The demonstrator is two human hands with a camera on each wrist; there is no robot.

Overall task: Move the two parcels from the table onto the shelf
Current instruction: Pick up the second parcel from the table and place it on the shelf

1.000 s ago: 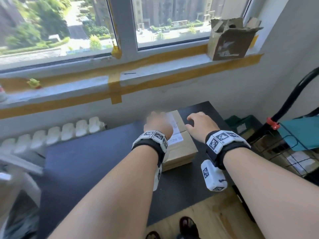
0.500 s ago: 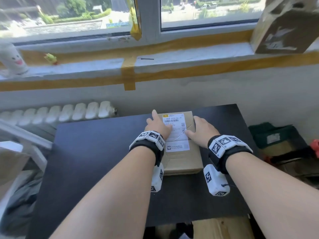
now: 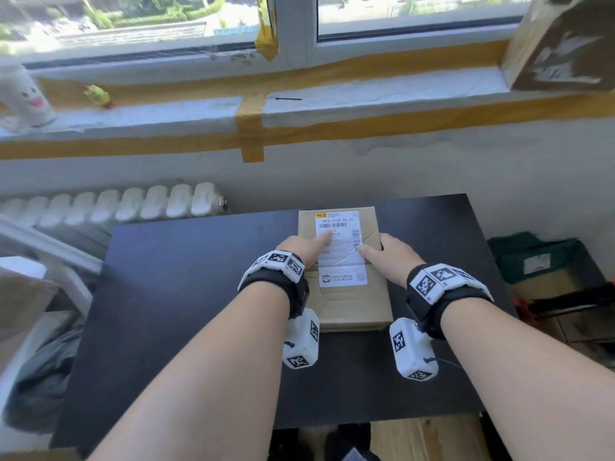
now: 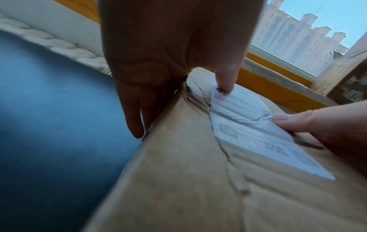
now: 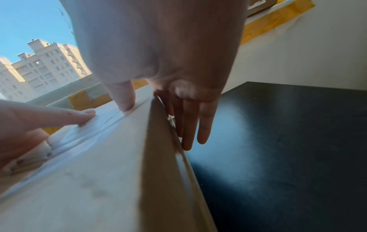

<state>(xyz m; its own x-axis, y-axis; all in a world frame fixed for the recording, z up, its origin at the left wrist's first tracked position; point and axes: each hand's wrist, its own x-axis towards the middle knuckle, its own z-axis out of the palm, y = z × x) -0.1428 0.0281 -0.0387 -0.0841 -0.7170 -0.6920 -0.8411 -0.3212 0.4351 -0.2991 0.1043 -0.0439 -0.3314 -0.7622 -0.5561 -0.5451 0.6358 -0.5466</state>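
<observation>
One brown cardboard parcel (image 3: 352,301) with a white shipping label lies on the black table (image 3: 199,294), near its far edge. My left hand (image 3: 301,249) is at the parcel's left side: the thumb lies on the label and the straight fingers (image 4: 137,119) point down along the side wall. My right hand (image 3: 389,257) mirrors it on the right side, thumb on the label's creased edge and straight fingers (image 5: 198,125) against the right wall. The parcel (image 4: 188,180) (image 5: 89,180) rests flat on the table. No second parcel or shelf is in view.
A torn cardboard box (image 3: 562,44) stands on the windowsill at the far right and a white cup with a face (image 3: 23,94) at the far left. A white radiator (image 3: 133,204) runs behind the table. Boxes and green cloth (image 3: 539,261) sit on the floor to the right.
Both hands came down from above the parcel onto its two sides, thumbs settling on the label. The head view tilted down and turned left; the parcel has stayed in place.
</observation>
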